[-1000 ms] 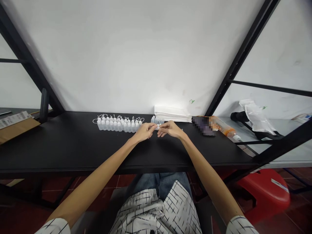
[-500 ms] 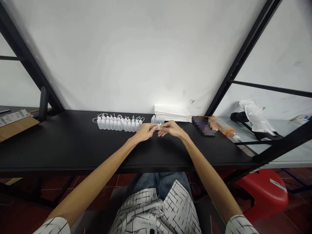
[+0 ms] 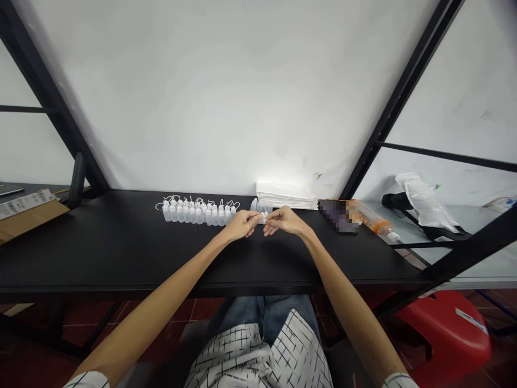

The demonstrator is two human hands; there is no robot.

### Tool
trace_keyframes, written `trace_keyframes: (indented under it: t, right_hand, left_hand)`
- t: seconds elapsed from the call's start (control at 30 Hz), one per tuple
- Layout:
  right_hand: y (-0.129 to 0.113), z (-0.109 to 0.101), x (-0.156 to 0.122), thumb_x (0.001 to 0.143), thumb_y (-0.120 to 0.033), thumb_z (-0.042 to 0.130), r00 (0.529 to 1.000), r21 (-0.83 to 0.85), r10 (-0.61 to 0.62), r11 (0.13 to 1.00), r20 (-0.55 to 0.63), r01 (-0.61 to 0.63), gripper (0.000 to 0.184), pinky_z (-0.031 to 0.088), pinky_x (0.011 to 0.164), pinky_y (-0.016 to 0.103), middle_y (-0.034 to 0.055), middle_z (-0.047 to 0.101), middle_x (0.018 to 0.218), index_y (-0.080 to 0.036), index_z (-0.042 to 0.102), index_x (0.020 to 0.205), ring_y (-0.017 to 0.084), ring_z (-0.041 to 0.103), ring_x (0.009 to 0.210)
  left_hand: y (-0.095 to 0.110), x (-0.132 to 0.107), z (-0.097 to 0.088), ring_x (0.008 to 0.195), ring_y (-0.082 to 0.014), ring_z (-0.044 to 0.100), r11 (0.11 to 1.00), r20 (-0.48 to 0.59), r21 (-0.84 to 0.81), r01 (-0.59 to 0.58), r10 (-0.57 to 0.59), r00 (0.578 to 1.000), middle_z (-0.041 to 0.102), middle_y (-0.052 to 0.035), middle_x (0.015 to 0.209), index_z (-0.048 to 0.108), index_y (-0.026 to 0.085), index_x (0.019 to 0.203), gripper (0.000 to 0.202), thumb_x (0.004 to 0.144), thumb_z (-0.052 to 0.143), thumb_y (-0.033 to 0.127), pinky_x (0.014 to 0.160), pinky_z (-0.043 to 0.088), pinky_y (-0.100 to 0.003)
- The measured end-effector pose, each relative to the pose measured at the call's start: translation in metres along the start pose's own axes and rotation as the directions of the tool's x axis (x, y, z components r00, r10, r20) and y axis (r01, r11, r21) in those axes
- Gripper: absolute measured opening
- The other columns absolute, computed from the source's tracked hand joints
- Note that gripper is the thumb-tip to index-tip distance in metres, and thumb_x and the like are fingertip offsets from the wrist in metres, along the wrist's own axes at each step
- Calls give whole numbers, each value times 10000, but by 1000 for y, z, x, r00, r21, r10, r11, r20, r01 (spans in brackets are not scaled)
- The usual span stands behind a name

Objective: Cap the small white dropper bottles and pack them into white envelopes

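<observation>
Both hands meet over the table with their fingertips at the white top of a small translucent dropper bottle (image 3: pixel 263 216). My left hand (image 3: pixel 240 225) pinches it from the left side. From the right, my right hand (image 3: pixel 287 220) pinches at the same white top, its lower fingers curled loosely. Fingers cover most of this bottle. Just behind the hands stand a few more small bottles (image 3: pixel 254 205). To the left, a block of several similar dropper bottles (image 3: pixel 196 214) stands upright in rows, with thin white loops on their tops.
A stack of white sheets or envelopes (image 3: pixel 285 195) lies against the wall. Right of it are a dark, blurred package (image 3: pixel 338 216) and an orange-labelled bottle (image 3: pixel 374 220). A cardboard box (image 3: pixel 30 215) sits at the left, and a red stool (image 3: pixel 452 328) stands beside the black table (image 3: pixel 121 253).
The view has tilted up slightly, so everything sits a little lower. Both hands stay at the bottle's top, with only a small shift of the fingers.
</observation>
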State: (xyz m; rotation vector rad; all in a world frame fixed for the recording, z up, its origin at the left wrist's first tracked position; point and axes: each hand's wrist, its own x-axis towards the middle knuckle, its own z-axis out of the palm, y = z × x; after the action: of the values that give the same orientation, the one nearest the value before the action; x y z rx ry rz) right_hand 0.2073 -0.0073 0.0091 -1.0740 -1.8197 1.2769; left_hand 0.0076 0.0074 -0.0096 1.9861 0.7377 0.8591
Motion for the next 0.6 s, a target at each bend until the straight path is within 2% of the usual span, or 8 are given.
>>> trace_keyframes:
  t: [0.23,0.4,0.6]
  right_hand:
    - [-1,0,-2,645,-538,799,1000,0,-25,1000,-7,25,476,597,645,315,109,725,711,-80,717,747,207,724,646]
    - [3,2,1,647,-550,790,1000,5,-28,1000,-15,28,481,598,657,323,109,729,723,-85,725,756,214,730,670]
    - [6,4,3,669,-533,785,999,16,-35,999,-37,35,476,595,659,308,118,741,753,-82,743,814,217,736,694]
  left_hand:
    - [1,1,2,399,-88,438,998,-23,-53,23,-24,999,437,68,465,638,129,893,362,885,521,472,413,382,-183]
    - [-3,1,1,427,-96,459,999,-38,-22,32,-32,999,461,54,478,675,112,995,384,886,520,446,414,403,-180]
    - [-1,0,-2,434,-93,477,1000,-39,9,25,-24,999,491,41,494,700,104,1024,392,883,531,428,417,405,-175]
